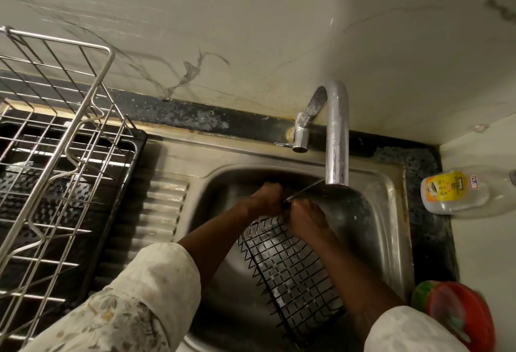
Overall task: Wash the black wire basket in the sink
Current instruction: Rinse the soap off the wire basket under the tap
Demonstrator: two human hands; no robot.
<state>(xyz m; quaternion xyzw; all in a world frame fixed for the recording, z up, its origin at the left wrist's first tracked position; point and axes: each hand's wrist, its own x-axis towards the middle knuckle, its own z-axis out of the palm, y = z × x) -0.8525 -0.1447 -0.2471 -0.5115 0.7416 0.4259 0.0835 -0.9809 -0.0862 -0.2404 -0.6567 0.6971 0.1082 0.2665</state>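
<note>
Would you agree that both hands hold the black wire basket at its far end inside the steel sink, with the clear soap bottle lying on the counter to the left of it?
Not quite: the head view shows the clear soap bottle lying right of the steel sink.

Both hands blurred, black wire basket (290, 270) far end hidden behind them, grip perhaps closed, dish rack (55, 134) cut off left

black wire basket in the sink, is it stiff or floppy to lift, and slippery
The black wire grid basket probably stays stiff: its mesh holds straight while propped on edge. Likely light, being mostly open gaps. Possibly slippery, since it glistens in the steel sink.
</note>
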